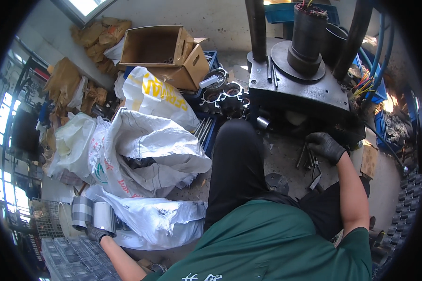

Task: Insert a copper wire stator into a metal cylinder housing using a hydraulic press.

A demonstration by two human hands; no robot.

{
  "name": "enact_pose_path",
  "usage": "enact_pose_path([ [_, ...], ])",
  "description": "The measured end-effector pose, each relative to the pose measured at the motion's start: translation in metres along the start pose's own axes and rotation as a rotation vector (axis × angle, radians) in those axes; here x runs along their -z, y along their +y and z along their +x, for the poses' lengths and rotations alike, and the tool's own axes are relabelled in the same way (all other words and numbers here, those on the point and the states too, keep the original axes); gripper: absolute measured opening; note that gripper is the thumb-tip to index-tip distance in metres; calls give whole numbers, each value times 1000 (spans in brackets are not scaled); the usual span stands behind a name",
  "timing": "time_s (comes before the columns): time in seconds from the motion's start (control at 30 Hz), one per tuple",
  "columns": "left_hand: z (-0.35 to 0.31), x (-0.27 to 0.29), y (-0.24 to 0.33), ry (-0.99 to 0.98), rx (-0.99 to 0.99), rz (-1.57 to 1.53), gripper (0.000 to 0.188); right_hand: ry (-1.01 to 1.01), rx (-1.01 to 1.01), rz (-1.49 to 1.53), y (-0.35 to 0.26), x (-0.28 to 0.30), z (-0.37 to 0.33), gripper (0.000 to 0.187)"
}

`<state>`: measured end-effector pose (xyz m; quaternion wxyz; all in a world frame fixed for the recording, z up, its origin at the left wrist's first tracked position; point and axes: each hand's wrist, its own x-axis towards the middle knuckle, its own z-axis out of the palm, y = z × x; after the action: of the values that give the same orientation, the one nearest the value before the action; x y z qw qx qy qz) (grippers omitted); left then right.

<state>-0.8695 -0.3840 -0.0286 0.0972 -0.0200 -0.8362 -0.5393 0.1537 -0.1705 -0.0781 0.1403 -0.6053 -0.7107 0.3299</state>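
Note:
My left hand, in a dark glove, is at the lower left with its fingers curled against the lower end of a shiny metal cylinder. A second metal cylinder with grey bands stands right beside it. My right hand, also dark-gloved, is by the front of a heavy metal press. Its fingers are bent, and whatever they may hold is hidden. Just below that hand are several thin metal rods and a tool with pale handles.
White woven sacks crowd the left side, with a cardboard box behind. Ring-shaped metal castings sit ahead of my knee. At far right stand blue bins and stacked dark parts. A round metal disc lies on the floor.

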Motion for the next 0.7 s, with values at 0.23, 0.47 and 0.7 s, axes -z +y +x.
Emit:
enact_pose_path([
  [0.23, -154, 1, 235, -95, -962, 138, 57, 192, 222, 366, -63, 20, -12, 36],
  [0.47, -428, -106, 353, -1360, -1148, -890, 32, 331, 286, 1130, -88, 20, -34, 58],
  [0.7, -738, -132, 313, -2405, -268, -652, 31, 324, 326, 1618, -28, 19, -60, 66],
])
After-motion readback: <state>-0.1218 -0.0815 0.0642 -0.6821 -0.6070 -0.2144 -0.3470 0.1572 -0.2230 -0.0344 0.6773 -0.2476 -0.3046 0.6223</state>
